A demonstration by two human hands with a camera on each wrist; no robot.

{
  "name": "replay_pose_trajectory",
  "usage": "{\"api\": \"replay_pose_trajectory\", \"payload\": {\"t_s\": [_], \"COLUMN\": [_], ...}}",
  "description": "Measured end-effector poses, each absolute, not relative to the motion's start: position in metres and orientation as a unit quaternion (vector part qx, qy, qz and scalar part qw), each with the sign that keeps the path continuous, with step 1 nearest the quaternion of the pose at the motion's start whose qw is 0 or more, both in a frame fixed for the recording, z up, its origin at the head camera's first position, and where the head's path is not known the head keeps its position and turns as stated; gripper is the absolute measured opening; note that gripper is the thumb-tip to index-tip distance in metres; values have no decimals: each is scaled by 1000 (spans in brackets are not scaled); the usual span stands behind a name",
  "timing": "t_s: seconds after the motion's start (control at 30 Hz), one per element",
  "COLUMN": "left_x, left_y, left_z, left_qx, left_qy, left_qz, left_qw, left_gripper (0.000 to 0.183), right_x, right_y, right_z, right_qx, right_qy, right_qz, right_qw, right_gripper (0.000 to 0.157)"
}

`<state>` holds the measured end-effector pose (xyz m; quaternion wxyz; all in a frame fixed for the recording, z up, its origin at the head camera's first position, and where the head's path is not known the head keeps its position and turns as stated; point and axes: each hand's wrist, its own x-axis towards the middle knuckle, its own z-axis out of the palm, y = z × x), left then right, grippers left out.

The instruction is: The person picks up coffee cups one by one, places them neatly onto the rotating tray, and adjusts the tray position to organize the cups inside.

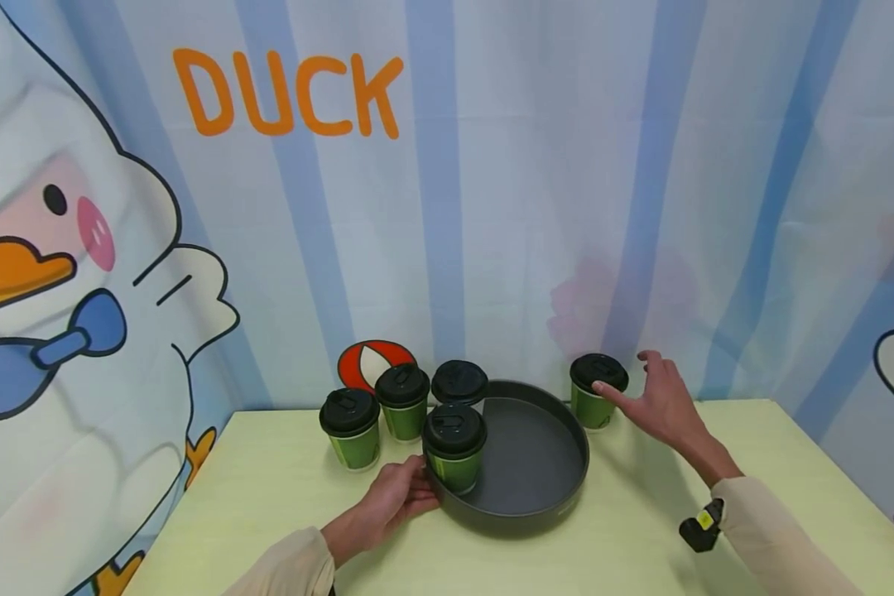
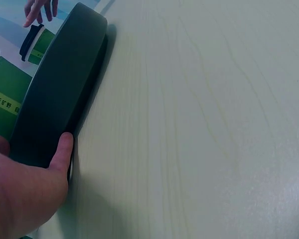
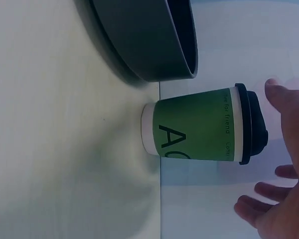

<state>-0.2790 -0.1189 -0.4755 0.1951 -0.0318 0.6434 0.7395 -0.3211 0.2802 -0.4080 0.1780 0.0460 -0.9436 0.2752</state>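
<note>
A round dark grey pan (image 1: 536,463) sits on the table. My left hand (image 1: 395,501) grips its left edge, with one finger (image 2: 64,152) against the outer wall in the left wrist view. In the pan, close to that hand, stands a green paper cup (image 1: 454,468) with a black lid. Another lidded cup (image 1: 459,381) is behind it, partly hidden; I cannot tell whether it is inside the pan. Right of the pan stands a similar cup (image 3: 199,127), upright on the table. My right hand (image 1: 659,401) is spread beside its lid, fingers apart and holding nothing.
Two more green lidded cups, a front one (image 1: 358,447) and a rear one (image 1: 405,418), stand left of the pan. A printed curtain (image 1: 521,207) hangs behind the pale table (image 1: 268,488), close to its back edge.
</note>
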Motion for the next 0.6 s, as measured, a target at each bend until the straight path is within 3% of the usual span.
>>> {"api": "replay_pose_trajectory", "payload": {"t_s": [0.6], "left_x": [-277], "left_y": [-120], "left_z": [-473], "left_qx": [-31], "left_qy": [645], "left_qz": [737], "left_qw": [199], "left_gripper": [34], "right_x": [-364], "right_y": [254], "right_z": [-426], "right_qx": [77], "right_qy": [-935], "right_qz": [313], "right_qw": [152], "right_gripper": [89]}}
